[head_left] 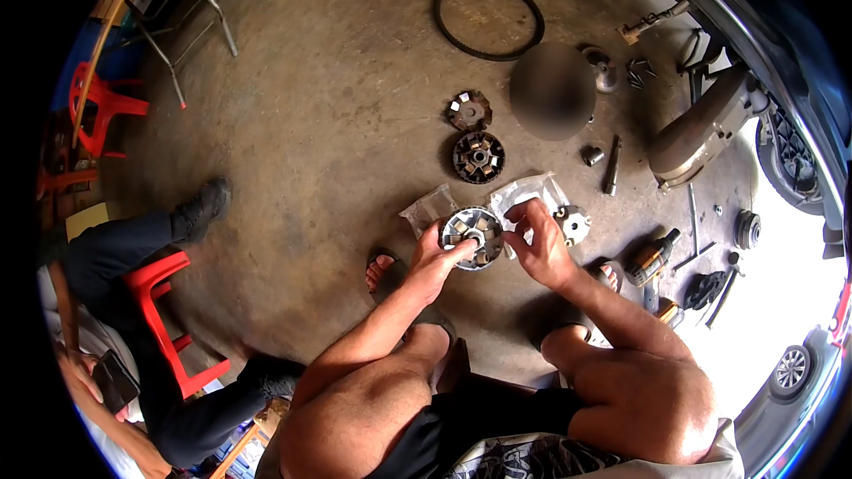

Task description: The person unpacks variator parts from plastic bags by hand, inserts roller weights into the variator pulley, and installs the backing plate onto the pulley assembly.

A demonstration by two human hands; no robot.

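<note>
My left hand (pixel 435 263) grips a round silver metal part (pixel 476 229) with rollers set around its hub, the thumb lying over its middle. At the part's right side is my right hand (pixel 543 247), its fingers bent together; whatever they may pinch is too small to make out. Clear plastic bags (pixel 532 188) lie on the floor behind my hands. A silver plate (pixel 575 224) rests just right of my right hand. Farther forward sit a dark round part with rollers (pixel 478 157) and a brown, worn plate (pixel 469 111).
A black belt (pixel 489 18), a metal bushing (pixel 592 155), a socket tool (pixel 613 166) and a power tool (pixel 652 257) lie on the floor. A vehicle part (pixel 706 129) stands at right. A seated person (pixel 115 381) is at left beside a red stool (pixel 164 319).
</note>
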